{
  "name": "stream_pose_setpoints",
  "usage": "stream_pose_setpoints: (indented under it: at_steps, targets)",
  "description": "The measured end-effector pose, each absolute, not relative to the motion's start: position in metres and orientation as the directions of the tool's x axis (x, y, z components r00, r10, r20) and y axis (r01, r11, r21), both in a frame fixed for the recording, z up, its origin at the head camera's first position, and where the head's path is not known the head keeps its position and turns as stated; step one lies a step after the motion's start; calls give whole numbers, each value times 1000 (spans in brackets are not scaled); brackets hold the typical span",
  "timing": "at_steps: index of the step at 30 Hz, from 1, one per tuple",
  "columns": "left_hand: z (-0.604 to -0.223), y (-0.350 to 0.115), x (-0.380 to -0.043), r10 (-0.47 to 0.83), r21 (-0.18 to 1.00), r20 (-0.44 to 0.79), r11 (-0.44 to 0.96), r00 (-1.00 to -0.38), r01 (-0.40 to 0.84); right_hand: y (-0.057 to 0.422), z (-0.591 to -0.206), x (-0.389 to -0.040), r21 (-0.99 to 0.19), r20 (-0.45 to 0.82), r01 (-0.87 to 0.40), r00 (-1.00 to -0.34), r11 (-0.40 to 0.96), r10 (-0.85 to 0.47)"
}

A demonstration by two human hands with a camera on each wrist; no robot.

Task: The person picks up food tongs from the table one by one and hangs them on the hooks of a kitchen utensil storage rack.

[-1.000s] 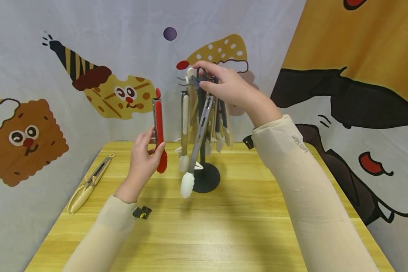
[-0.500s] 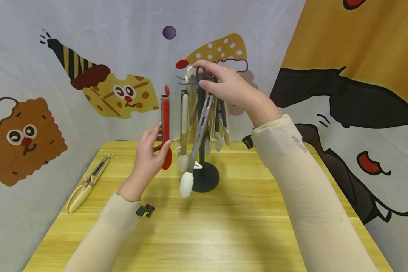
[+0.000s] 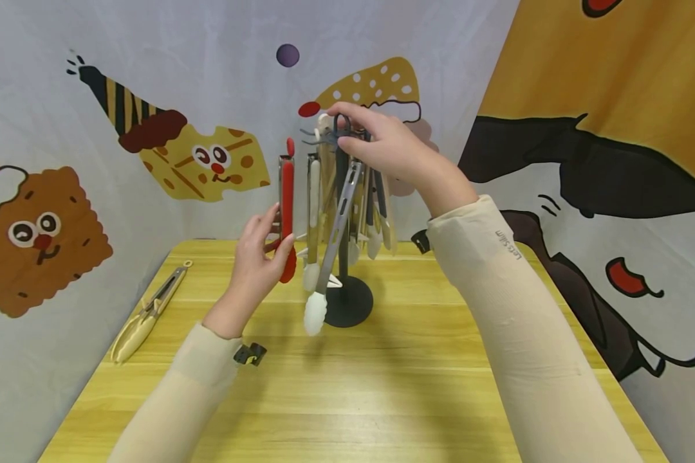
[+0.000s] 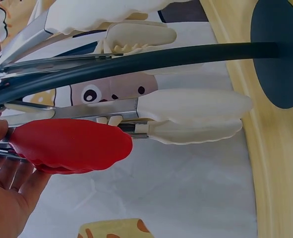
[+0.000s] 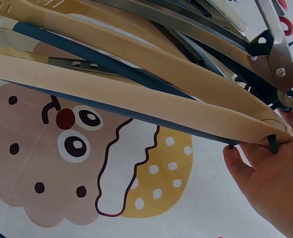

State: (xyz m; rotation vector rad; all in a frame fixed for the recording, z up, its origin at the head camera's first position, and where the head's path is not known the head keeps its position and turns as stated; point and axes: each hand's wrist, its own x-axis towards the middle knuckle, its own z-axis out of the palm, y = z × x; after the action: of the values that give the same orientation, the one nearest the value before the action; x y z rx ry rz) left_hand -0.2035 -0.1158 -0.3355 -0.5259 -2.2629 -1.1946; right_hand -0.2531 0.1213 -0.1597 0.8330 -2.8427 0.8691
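Red tongs (image 3: 287, 199) stand upright in my left hand (image 3: 255, 270), held between thumb and fingers with the ring end up. In the left wrist view their red scalloped heads (image 4: 72, 146) overlap white-headed tongs (image 4: 193, 106) on the rack. My right hand (image 3: 390, 145) grips the top of a dark hanging stand (image 3: 350, 308) around its loop. From the stand's hooks hang several tongs, among them silver tongs with a white head (image 3: 340, 225) slanting forward. The right wrist view has beige tongs (image 5: 136, 96) hooked beside the right fingers. The red tongs are just left of the rack.
Cream-headed tongs (image 3: 150, 315) lie on the left side of the wooden table (image 3: 382, 399). Behind the table hangs a cloth (image 3: 220, 51) with cartoon prints. The stand's round base rests near the table's back edge.
My left hand has moved right and slightly up with the red tongs, bringing them close to the stand. The right hand stays on the stand's top.
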Motion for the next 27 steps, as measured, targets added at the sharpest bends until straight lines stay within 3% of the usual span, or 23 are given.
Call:
stream_pose_setpoints:
  at_steps: [27]
  targets:
    - [-324, -109, -206, 113, 634, 606, 529, -787, 564, 118, -158, -251, -497, 202, -516, -851, 698, -485]
